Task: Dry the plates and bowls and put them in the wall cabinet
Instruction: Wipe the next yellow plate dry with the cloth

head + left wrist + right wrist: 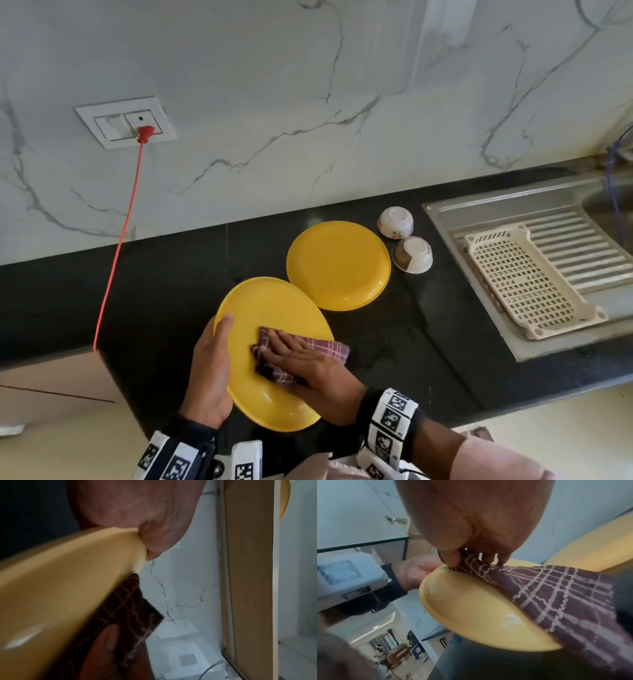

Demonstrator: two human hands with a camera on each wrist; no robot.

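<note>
My left hand grips the left rim of a yellow plate, tilted above the black counter, with the thumb hooked over the edge. My right hand lies on a maroon checked cloth and presses it on the plate's face. In the right wrist view the thumb and fingers pinch a fold of the cloth against the plate. A second yellow plate lies upside down on the counter just behind. Two white bowls stand upside down to its right.
The steel sink drainboard at the right carries a beige plastic rack. A red cord runs from a wall socket down over the counter's left end. A beige cabinet panel rises above in the left wrist view.
</note>
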